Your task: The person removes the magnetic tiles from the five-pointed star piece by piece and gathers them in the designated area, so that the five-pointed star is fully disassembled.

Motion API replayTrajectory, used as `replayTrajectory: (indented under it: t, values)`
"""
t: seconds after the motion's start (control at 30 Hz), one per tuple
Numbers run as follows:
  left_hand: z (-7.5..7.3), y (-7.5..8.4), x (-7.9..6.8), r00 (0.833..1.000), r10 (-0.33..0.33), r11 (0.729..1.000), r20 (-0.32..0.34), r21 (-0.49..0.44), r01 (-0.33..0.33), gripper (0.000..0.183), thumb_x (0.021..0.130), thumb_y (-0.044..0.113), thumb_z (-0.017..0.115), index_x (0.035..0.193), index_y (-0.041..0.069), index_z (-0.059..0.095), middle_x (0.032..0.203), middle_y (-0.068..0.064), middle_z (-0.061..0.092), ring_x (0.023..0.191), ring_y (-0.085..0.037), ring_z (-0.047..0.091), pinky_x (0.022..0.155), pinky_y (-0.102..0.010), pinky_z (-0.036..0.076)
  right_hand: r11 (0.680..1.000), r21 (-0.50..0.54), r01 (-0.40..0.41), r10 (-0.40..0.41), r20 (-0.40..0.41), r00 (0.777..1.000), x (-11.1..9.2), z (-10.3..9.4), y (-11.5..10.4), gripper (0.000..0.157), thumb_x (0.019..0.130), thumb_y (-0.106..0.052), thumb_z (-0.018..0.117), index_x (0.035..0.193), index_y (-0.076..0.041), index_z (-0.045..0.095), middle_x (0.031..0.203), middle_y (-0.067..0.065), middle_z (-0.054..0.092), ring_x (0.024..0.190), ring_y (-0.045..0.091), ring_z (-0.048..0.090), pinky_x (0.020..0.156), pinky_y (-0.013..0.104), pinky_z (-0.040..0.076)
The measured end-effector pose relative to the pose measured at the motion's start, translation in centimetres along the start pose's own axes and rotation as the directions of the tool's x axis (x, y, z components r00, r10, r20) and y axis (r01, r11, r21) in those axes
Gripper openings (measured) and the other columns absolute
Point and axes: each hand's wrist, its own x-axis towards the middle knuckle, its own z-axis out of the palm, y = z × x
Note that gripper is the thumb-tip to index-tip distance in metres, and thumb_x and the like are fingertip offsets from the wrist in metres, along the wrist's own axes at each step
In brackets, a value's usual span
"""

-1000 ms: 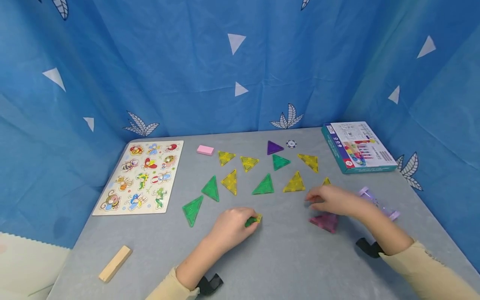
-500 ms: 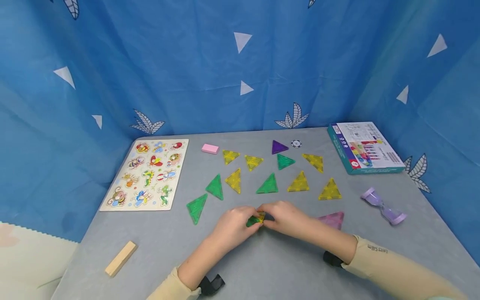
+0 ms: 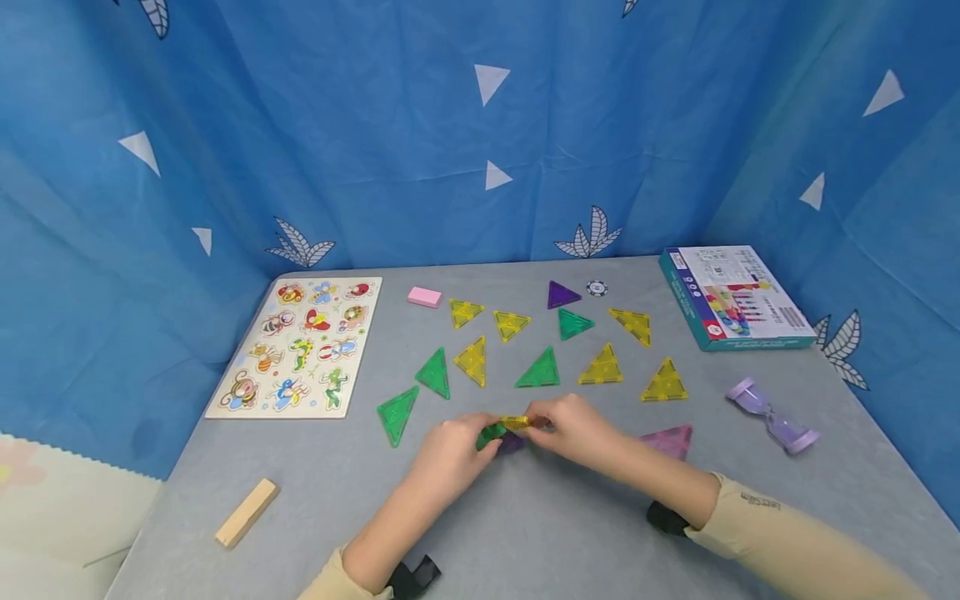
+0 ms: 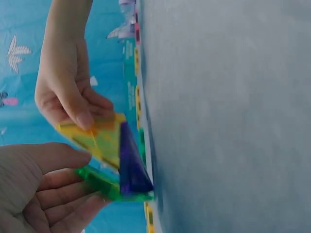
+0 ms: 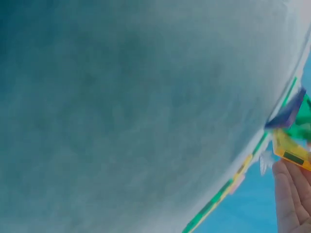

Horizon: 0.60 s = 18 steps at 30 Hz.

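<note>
Between the two hands is a small cluster of translucent triangular magnetic tiles. My left hand [image 3: 453, 454] pinches a green tile [image 4: 104, 184] between thumb and fingers. On the other side, my right hand [image 3: 573, 427] pinches a yellow tile [image 4: 102, 141] at its edge. A purple tile [image 4: 132, 162] stands tilted between the green and yellow ones, touching both in the left wrist view. Fingers hide part of the green and yellow tiles. A pink tile [image 3: 671, 442] lies on the table, partly behind my right forearm.
Loose green [image 3: 540, 368] and yellow tiles [image 3: 602, 365] lie spread beyond the hands. An insect puzzle board [image 3: 296, 350] and wooden block [image 3: 247, 512] are at left. A purple sand timer [image 3: 772, 415] and a box [image 3: 738, 297] are at right. A blue curtain [image 3: 420, 150] surrounds the table.
My right hand has moved left from beside the pink tile to the left hand's tiles and now pinches the yellow one. The purple tile has come into sight below. The head view has shifted slightly.
</note>
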Motion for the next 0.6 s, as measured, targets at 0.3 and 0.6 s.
replayTrajectory:
  t: [0.3,0.6]
  values:
    - [-1.1,-2.4,-0.4,0.992,-0.094,0.990,-0.080,-0.116,0.084,0.017,0.080,0.009,0.071,0.097,0.011,0.071,0.089,-0.002,0.071,0.077,-0.011,0.066,0.061,-0.022,0.052,0.922,0.300,-0.246,0.260,-0.009,0.966,-1.9,-4.4,2.9,0.006,0.090,-0.017,0.063,0.088,-0.012,0.063,0.082,-0.003,0.062,0.075,0.011,0.058,0.066,0.026,0.050]
    - [-1.3,-3.2,-0.5,0.983,-0.174,0.970,-0.053,-0.182,0.162,0.016,0.081,0.013,0.072,0.097,0.012,0.071,0.087,-0.001,0.071,0.077,-0.008,0.066,0.063,-0.020,0.052,0.620,0.579,-0.530,0.324,0.426,0.845,-3.0,-4.9,6.1,0.022,0.093,-0.017,0.057,0.094,0.006,0.057,0.077,0.010,0.060,0.071,0.019,0.060,0.069,0.038,0.054]
